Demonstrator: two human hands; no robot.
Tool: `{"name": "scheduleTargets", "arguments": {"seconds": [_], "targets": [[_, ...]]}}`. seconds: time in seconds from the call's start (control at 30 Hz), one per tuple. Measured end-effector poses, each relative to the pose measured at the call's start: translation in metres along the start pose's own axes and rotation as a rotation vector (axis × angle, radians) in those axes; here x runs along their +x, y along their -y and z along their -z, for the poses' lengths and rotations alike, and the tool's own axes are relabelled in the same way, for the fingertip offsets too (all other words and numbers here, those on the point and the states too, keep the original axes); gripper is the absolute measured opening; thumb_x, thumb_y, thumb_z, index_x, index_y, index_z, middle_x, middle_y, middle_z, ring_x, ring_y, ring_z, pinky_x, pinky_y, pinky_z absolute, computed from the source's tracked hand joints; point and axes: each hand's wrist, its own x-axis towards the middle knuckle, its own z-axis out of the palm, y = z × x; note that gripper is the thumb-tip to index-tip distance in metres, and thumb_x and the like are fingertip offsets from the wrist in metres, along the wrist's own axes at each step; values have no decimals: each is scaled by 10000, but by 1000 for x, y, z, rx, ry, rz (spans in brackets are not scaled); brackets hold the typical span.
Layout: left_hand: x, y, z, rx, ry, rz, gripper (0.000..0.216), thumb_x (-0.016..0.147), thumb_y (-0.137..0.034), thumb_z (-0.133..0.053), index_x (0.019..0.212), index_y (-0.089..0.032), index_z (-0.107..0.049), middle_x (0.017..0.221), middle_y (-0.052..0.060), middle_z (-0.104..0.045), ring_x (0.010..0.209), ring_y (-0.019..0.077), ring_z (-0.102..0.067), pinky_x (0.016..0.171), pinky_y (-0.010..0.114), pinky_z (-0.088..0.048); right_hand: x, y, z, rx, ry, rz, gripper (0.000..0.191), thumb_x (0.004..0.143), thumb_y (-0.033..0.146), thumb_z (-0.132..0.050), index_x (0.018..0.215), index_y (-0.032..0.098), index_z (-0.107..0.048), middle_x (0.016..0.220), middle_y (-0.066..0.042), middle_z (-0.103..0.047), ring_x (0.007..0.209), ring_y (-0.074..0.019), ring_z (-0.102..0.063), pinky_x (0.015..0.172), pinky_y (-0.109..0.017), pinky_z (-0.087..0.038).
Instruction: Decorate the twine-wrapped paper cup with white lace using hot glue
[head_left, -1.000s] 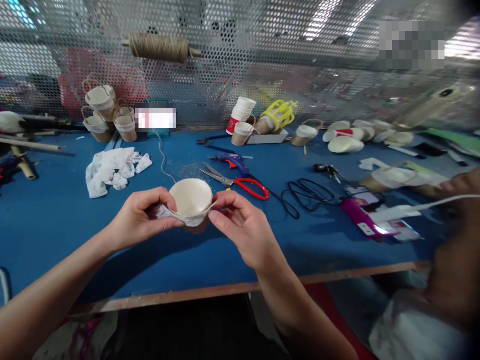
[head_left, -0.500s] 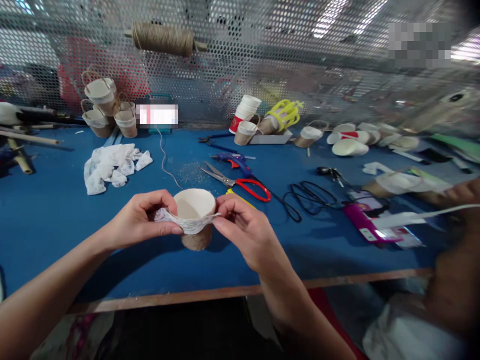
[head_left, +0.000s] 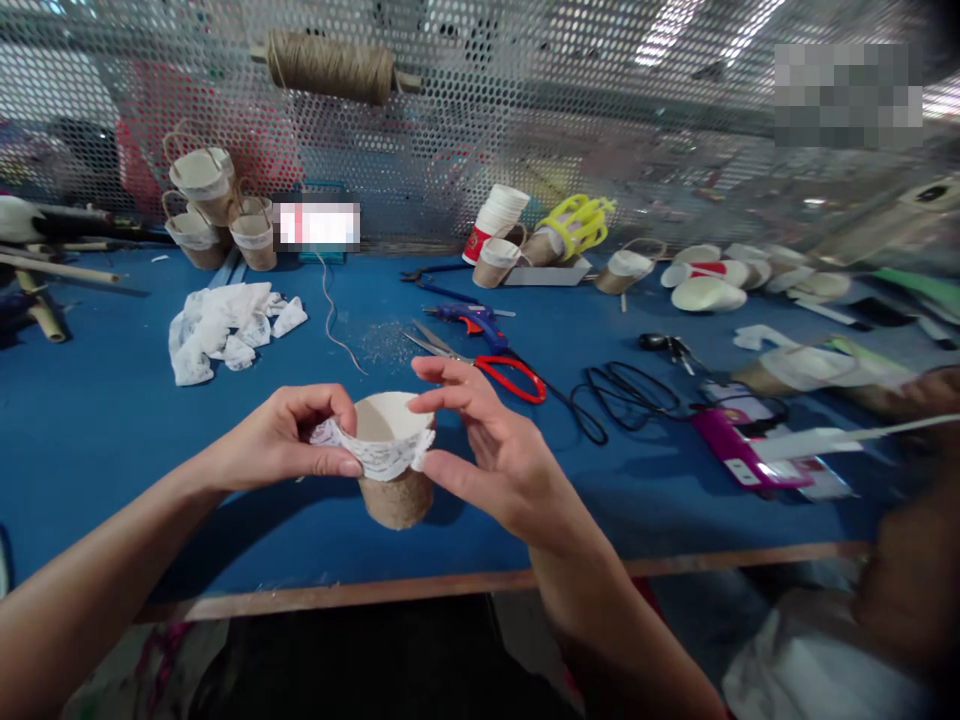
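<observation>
A cup wrapped in brown twine (head_left: 397,500), white inside, is between my hands above the blue table. White lace ribbon (head_left: 386,458) runs round the front of its rim. My left hand (head_left: 311,435) pinches the lace against the cup's left side, thumb in front and fingers behind. My right hand (head_left: 487,450) is open at the right side, thumb near the loose lace end and fingers spread by the rim. Behind the cup lie red-handled scissors (head_left: 510,378) and a blue glue gun (head_left: 476,322).
Crumpled white lace (head_left: 221,325) lies at the left. Finished-looking small baskets (head_left: 202,185) are stacked behind it. A black cable (head_left: 630,390) and a purple power strip (head_left: 731,450) lie to the right, near another person's arm (head_left: 919,520). A twine spool (head_left: 330,65) hangs on the mesh.
My right hand has let go of the lace end, and its fingers have opened and lifted. The lace end now sits at the cup's right side. My left hand keeps its pinch.
</observation>
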Motion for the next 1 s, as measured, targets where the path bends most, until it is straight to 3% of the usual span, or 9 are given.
{"name": "scheduleTargets", "arguments": {"seconds": [0.13, 0.3, 0.47, 0.6, 0.87, 1.0], "targets": [[-1, 1, 1, -50, 20, 4, 198, 642, -112, -709, 697, -129, -519, 590, -54, -493, 494, 27, -385, 452, 106, -336, 2, 2, 6, 63, 79, -14, 283, 743, 137, -600, 1000, 256, -595, 1285, -57, -468, 1251, -242, -392, 1023, -446, -322], [-1, 3, 2, -95, 16, -9, 192, 639, -92, -710, 704, -131, -534, 632, -41, -542, 526, 33, -428, 476, 107, -361, 1, -1, 13, 155, 32, -14, 260, 791, 127, -515, 998, 245, -619, 1232, -55, -527, 1205, -220, -448, 987, -409, -370], [0, 1, 1, -95, 22, -10, 188, 638, -87, -706, 694, -130, -531, 593, -53, -520, 500, 30, -405, 458, 112, -345, 7, 4, 7, 41, 41, 15, 208, 785, 288, -612, 984, 229, -616, 1224, -79, -526, 1189, -234, -455, 981, -417, -363], [0, 0, 0, -98, 35, -4, 193, 642, -102, -703, 686, -133, -517, 560, -67, -479, 467, 26, -360, 423, 118, -308, 12, 4, 0, 1, 75, -4, 104, 791, 311, -614, 788, 208, -595, 1140, -75, -559, 1088, -218, -525, 880, -383, -436], [1, 0, 2, -85, 86, 53, 225, 645, -203, -714, 692, -132, -505, 578, -51, -481, 481, 45, -374, 427, 152, -298, 14, -7, -1, 133, 134, -137, 251, 805, 389, -585, 676, 181, -530, 1017, -62, -570, 857, -151, -561, 702, -293, -459], [1, -4, 5, -29, 29, 32, 226, 654, -252, -706, 780, -125, -568, 567, -59, -441, 495, 55, -363, 450, 171, -289, 15, -12, 1, 186, 138, -205, 274, 797, 420, -589, 677, 180, -534, 1000, -61, -570, 838, -148, -550, 707, -299, -443]]}}
